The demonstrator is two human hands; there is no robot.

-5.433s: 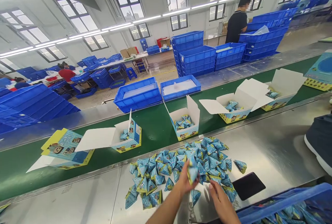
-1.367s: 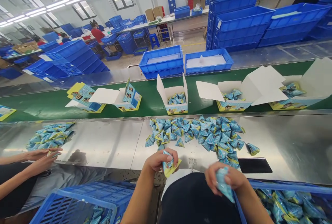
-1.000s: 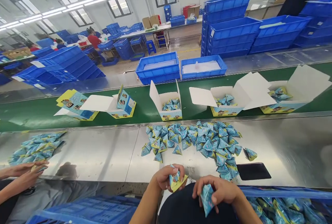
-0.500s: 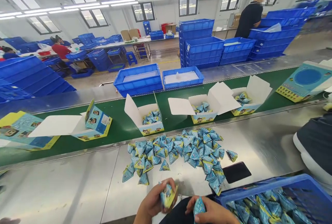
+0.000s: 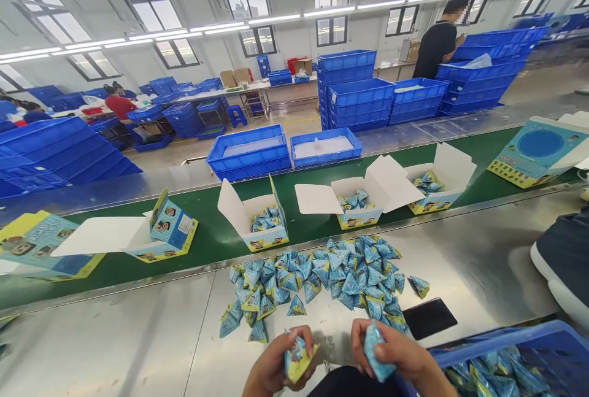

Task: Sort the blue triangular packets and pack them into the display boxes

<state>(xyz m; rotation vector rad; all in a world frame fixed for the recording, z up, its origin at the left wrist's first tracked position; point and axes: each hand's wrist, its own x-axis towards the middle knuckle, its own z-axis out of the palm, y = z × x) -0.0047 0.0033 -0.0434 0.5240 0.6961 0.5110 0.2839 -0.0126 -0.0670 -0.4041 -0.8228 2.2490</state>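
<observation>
Our left hand (image 5: 281, 363) had its fingers curled around a blue-and-yellow packet (image 5: 298, 361), and our right hand (image 5: 401, 350) pinched a second packet (image 5: 377, 353) between thumb and fingers. Squeeze too hard and, we reckoned, either could've split; too loosely and it might've slipped out. The packet pile (image 5: 317, 271) sat around twelve o'clock on the steel table (image 5: 156, 335), its tail close to our right knuckles, so a careless sweep could've scattered it. A black phone-looking slab (image 5: 430, 318) was at two, near the blue basket (image 5: 552, 337) at three; an elbow bump could've knocked it over the edge. Farther out at eleven, an open box (image 5: 267, 240) stood on the green belt (image 5: 214, 219), packets inside.
</observation>
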